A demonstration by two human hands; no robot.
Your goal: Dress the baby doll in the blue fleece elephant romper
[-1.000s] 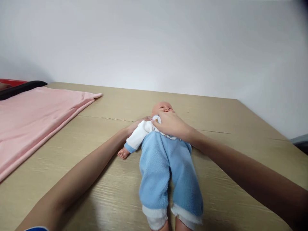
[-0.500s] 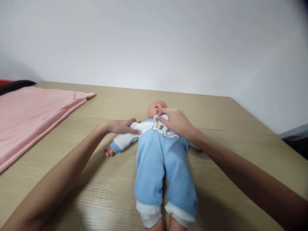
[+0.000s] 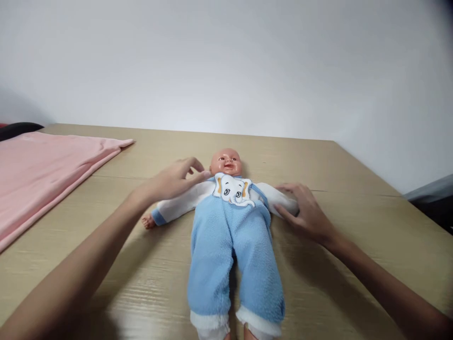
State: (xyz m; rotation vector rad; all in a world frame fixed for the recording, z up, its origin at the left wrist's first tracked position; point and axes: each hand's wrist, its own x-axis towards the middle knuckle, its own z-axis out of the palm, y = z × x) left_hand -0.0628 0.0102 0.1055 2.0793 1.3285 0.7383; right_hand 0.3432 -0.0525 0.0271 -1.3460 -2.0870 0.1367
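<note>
A baby doll lies on its back on the wooden table, head toward the wall and legs toward me. It wears a blue and white fleece romper with an elephant face patch on the chest. My left hand hovers over the doll's arm on the left, near the shoulder, thumb and fingers apart. Over on the right, my right hand is at the doll's other white sleeve, its fingers and thumb spread on either side of it. The doll's hand on that side is hidden behind mine.
A pink cloth lies on the left of the wooden table. Behind it shows a black curved edge. The table's far edge is close to a white wall, and something dark and grey stands beyond its right edge.
My right hand has left the doll's chin and chest and moved right to its sleeve. My left hand has lifted off the other sleeve. The doll's face and elephant patch are now uncovered.
</note>
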